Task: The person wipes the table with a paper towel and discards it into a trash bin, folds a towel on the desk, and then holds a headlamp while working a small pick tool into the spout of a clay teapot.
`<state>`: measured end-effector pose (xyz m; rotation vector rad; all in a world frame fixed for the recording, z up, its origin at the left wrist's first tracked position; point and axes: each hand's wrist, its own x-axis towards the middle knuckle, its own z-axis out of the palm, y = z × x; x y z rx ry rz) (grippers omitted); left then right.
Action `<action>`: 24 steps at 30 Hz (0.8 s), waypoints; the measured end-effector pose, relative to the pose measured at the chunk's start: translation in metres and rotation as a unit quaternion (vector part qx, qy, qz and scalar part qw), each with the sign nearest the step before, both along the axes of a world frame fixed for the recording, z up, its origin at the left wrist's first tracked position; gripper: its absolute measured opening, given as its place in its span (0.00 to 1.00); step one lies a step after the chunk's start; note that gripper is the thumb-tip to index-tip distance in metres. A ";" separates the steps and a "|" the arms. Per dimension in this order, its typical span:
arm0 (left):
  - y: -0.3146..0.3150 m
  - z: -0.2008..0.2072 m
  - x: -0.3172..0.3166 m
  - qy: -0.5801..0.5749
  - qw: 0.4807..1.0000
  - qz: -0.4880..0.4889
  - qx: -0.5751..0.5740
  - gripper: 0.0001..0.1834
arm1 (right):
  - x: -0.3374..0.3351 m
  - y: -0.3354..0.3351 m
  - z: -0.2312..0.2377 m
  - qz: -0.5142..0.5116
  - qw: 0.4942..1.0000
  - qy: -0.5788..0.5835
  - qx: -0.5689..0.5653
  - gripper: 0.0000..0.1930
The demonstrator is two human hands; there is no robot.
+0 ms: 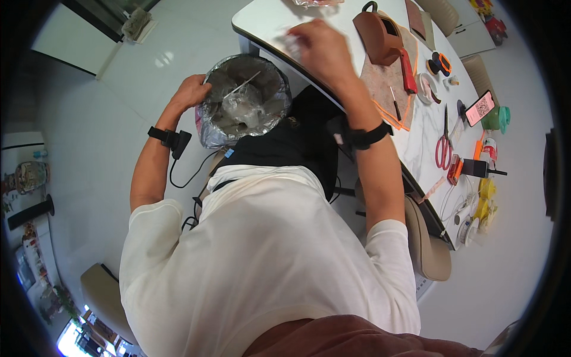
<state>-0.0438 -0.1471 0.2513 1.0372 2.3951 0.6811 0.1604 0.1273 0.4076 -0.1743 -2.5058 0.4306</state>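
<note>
My left hand [191, 93] is closed on the rim of a round waste bin [208, 132] lined with shiny silver film, held beside my lap. Inside the bin lie crumpled clear plastic [242, 107] and a thin white stick [242, 85]. Over the near left corner of the white table [262, 19], my right hand [321, 50] is smeared by motion. At its fingertips shows a whitish, see-through crumpled piece of plastic [292, 46], its outline blurred. Right of that hand, a brown box-like case with a handle [378, 37] stands on a tan cloth with orange edging [380, 89].
On the table lie a red-handled tool [408, 71], a small screwdriver [395, 104], a white cup [426, 89], red-handled scissors [444, 149], a propped phone [479, 109] and yellow tape rolls [485, 199]. A beige chair [429, 244] is tucked under the edge. Black cables hang near my left side.
</note>
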 end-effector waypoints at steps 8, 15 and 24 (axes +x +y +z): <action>0.016 0.000 0.001 -0.042 0.999 0.023 0.015 0.21 | 0.001 0.062 -0.018 -0.077 0.986 -0.003 0.145 0.08; 0.018 -0.012 -0.001 -0.021 1.000 0.005 -0.007 0.22 | 0.003 -0.013 -0.013 0.105 0.991 -0.030 0.080 0.12; 0.034 -0.006 -0.001 -0.016 1.000 -0.009 0.017 0.23 | 0.015 0.064 -0.014 -0.161 0.979 -0.029 0.126 0.07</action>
